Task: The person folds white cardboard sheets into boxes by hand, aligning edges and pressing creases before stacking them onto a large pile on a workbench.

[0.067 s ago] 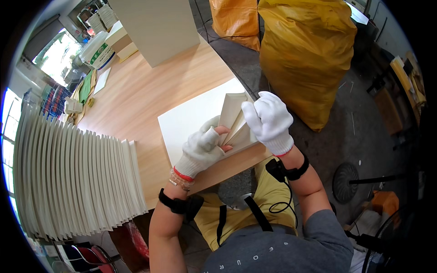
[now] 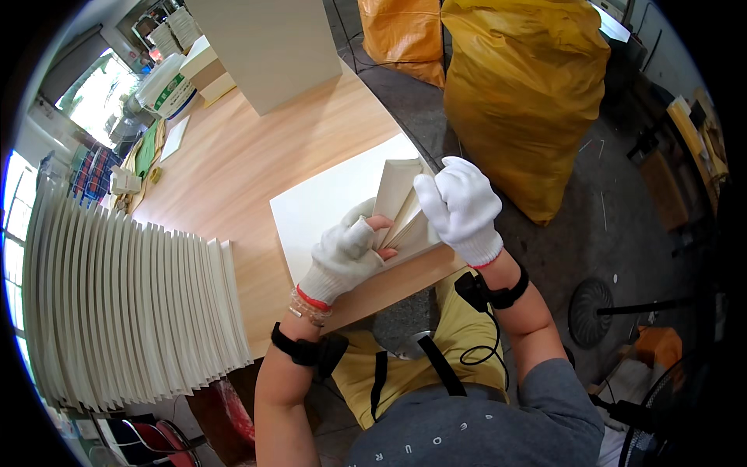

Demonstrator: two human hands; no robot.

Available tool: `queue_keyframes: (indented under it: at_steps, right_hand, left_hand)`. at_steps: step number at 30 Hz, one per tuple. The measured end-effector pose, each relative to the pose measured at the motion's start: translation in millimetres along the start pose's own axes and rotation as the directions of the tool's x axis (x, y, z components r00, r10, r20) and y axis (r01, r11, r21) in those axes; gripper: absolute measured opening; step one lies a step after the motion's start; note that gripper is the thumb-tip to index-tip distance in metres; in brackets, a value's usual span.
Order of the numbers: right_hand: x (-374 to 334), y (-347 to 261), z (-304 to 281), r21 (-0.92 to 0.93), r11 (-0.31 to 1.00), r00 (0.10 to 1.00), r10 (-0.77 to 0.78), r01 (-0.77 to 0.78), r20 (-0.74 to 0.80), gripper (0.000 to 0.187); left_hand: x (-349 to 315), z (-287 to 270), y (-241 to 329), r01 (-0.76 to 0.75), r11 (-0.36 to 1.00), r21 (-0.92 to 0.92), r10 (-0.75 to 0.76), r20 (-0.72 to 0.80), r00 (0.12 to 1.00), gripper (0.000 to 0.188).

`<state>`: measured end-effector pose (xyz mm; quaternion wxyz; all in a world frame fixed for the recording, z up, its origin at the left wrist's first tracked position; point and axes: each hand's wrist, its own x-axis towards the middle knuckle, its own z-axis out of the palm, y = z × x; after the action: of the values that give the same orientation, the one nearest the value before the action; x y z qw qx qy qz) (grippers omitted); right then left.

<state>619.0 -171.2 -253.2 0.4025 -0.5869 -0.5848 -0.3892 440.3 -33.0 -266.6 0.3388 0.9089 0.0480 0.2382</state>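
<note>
A folded white cardboard piece [image 2: 402, 173], with raised walls and a narrow hollow between them, lies over a flat white board [image 2: 311, 204] at the table's near edge. My left hand [image 2: 348, 249], in a white knit glove with bare fingertips, pinches its near left side, some fingertips inside the hollow. On the piece's right side, my right hand [image 2: 461, 204] is curled closed in a white glove. Its fingertips are mostly hidden, with the thumb side against the cardboard's edge.
A long row of white cardboard pieces [image 2: 140, 303] stands packed at the left. A tall pale board [image 2: 272, 50] rises at the table's far side, near a white bucket [image 2: 166, 87]. Beyond the right edge stands a big yellow sack [image 2: 525, 93]; a fan [image 2: 646, 412] is at lower right.
</note>
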Motion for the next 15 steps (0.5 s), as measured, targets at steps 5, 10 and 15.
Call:
queue_keyframes:
  at_steps: [5,10,15]
  right_hand:
    - [-2.2,-1.3,-3.6,0.062,0.996,0.997,0.061,-0.064,0.047,0.007]
    - [1.4,-1.2,-9.3,-0.004,0.998,0.998,-0.054,0.055,0.021,0.008]
    - [-2.6,-2.0,-15.5,0.058,0.998,0.989,0.021,-0.029,0.144,0.002]
  left_hand:
    - [1.1,-1.4,1.1,-0.01,1.0,0.0,0.01,0.007,1.0,0.04]
    - [2.1,2.4,0.5,-0.147,0.979,0.138,0.157,-0.067,0.985,0.035]
    - [8.6,4.4,-6.9,-0.109,0.945,0.308,0.11,0.011,0.994,0.03]
